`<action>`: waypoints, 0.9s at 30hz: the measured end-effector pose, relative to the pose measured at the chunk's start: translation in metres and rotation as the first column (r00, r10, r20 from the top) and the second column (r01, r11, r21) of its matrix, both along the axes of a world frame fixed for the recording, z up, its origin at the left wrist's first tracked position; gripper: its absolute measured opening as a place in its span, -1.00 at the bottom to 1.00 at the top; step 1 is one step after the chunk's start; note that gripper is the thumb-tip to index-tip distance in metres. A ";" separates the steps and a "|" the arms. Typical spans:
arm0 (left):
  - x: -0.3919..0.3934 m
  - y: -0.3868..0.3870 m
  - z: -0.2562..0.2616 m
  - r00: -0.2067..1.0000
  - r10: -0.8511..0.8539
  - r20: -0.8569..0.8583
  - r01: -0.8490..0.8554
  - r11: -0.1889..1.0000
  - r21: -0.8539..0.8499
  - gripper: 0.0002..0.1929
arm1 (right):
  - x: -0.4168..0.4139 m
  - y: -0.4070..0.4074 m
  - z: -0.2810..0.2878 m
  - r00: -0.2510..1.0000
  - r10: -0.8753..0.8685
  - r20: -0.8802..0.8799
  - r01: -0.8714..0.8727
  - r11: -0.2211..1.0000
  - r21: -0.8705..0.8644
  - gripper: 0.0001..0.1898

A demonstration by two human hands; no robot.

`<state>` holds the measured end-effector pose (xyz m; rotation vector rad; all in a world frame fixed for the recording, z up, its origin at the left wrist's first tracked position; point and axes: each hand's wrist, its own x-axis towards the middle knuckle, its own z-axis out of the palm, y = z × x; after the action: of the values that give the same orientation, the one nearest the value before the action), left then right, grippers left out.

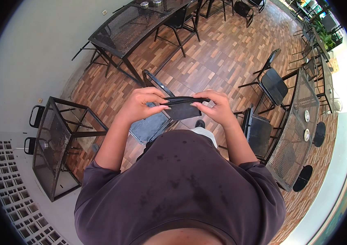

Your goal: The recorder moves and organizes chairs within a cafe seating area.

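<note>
A folded piece of black cloth [182, 109] is stretched between my two hands in front of my chest. My left hand [144, 103] pinches its left end between thumb and fingers. The right end is pinched the same way by my right hand [214, 105]. Layered edges run along the top of the cloth, and a flat part hangs below them. Beneath and to the left of the cloth stands a black chair [150, 125], its seat partly hidden by my left hand and forearm.
Black metal mesh tables stand at the upper left [112, 33], at the left [51, 147] and at the right [299, 122], with metal tins [306, 134] on the right one. Black chairs [273, 85] are around them on the wood-patterned tile floor [204, 67].
</note>
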<state>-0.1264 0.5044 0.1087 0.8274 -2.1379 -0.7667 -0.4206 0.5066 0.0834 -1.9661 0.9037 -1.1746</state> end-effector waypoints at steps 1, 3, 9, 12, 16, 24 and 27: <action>-0.001 0.002 0.004 1.000 0.000 0.000 0.000 1.000 0.000 -0.82 | -0.002 0.001 0.000 1.000 0.019 -0.015 -0.019 1.000 0.004 -0.74; -0.005 0.007 0.012 1.000 -0.027 -0.014 0.028 0.999 0.019 -0.82 | -0.003 0.004 -0.002 1.000 0.014 0.023 -0.016 0.996 0.092 -0.75; -0.008 0.021 0.007 0.998 0.014 -0.066 -0.015 1.000 -0.011 -0.81 | -0.011 0.008 -0.015 0.986 0.098 0.133 -0.144 0.906 0.397 -0.75; -0.009 0.023 -0.005 0.991 0.029 -0.132 -0.028 1.000 0.005 -0.81 | -0.014 0.008 -0.010 0.986 0.104 0.127 -0.151 0.880 0.450 -0.77; -0.006 0.030 -0.014 0.988 0.048 -0.150 -0.046 0.999 0.017 -0.82 | -0.012 0.007 -0.010 0.988 0.130 0.087 -0.155 0.864 0.479 -0.79; -0.025 0.055 -0.013 0.993 0.083 -0.083 -0.071 0.988 0.138 -0.91 | -0.030 0.011 -0.023 0.943 0.328 -0.049 -0.283 0.873 0.397 -0.77; -0.039 0.059 -0.013 0.992 0.111 -0.064 -0.102 0.987 0.122 -0.89 | -0.040 0.013 -0.027 0.956 0.288 -0.052 -0.241 0.876 0.418 -0.74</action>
<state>-0.1657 0.5630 0.0958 0.9542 -1.9845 -0.8604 -0.4603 0.5197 0.0566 -1.7524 0.8248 -0.6578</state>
